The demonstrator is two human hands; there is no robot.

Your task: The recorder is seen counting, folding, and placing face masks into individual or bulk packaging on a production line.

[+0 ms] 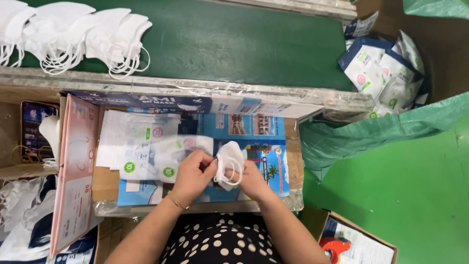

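My left hand [191, 174] and my right hand [252, 180] meet over a cardboard work surface [295, 166]. My right hand grips a folded white face mask [229, 161] with looped ear straps. My left hand pinches the mouth of a clear printed plastic pouch [161, 156] right beside the mask. A stack of more flat pouches [129, 142] lies to the left of my hands. A gold bracelet sits on my left wrist.
A row of white masks [73, 34] lies on the green conveyor belt [234, 44] beyond. A green sack [386, 132] at right holds filled pouches [381, 68]. A pink box [75, 171] and a phone [34, 129] stand left. A tape dispenser [334, 247] sits bottom right.
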